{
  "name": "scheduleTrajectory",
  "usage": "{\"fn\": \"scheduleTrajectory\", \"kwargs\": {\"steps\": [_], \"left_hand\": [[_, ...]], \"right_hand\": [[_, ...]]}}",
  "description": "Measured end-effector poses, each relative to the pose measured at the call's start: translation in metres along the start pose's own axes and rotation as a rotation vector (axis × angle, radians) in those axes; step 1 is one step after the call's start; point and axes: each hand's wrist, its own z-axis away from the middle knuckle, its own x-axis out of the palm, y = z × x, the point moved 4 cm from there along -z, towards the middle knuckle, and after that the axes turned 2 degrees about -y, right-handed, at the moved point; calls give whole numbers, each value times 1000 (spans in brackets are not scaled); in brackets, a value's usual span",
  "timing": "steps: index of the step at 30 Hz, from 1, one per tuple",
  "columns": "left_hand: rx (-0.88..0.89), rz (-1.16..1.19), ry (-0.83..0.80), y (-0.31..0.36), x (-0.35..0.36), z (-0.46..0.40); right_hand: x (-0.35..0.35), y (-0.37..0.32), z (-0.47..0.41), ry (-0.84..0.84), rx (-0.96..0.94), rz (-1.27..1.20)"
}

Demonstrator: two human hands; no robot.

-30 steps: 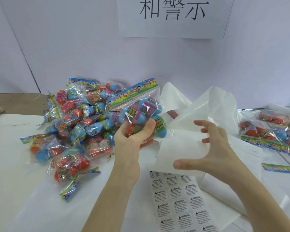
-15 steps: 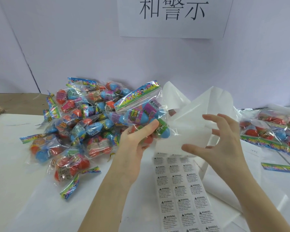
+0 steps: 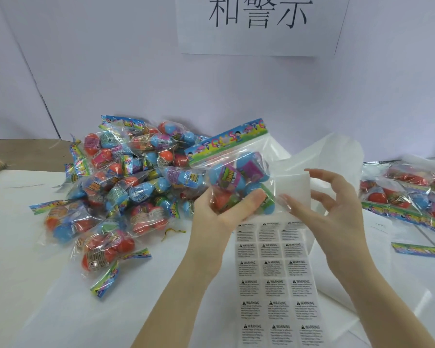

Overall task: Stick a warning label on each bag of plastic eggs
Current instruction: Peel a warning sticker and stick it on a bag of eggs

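My left hand (image 3: 224, 214) grips a clear bag of plastic eggs (image 3: 239, 172) from below, holding it up above the table with its colourful header strip on top. My right hand (image 3: 337, 204) is just right of the bag, fingers spread and relaxed, its thumb tip touching the bag's clear lower right edge. A sheet of warning labels (image 3: 274, 275) lies flat on the table under and between my forearms. No label is visible on either hand.
A large pile of egg bags (image 3: 126, 187) covers the table to the left. More bags (image 3: 407, 194) lie at the right edge. Crumpled white backing paper (image 3: 337, 151) stands behind my right hand. A paper sign (image 3: 259, 23) hangs on the wall.
My left hand has carried the bag right, toward my right hand. My right hand has left the white paper and risen to the bag's edge. More of the label sheet shows.
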Motion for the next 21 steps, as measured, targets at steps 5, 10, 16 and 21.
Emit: {"fn": "scheduleTrajectory", "kwargs": {"steps": [5, 10, 16, 21], "left_hand": [[-47, 271, 188, 0, -13, -7], [-86, 373, 288, 1, -19, -8], [-107, 378, 336, 0, -22, -7], [-97, 347, 332, 0, -22, -8]], "right_hand": [[0, -2, -1, -114, 74, 85], [4, -2, 3, -213, 14, 69], [6, -18, 7, -172, -263, 240], [13, -20, 12, -258, -267, 219]]}}
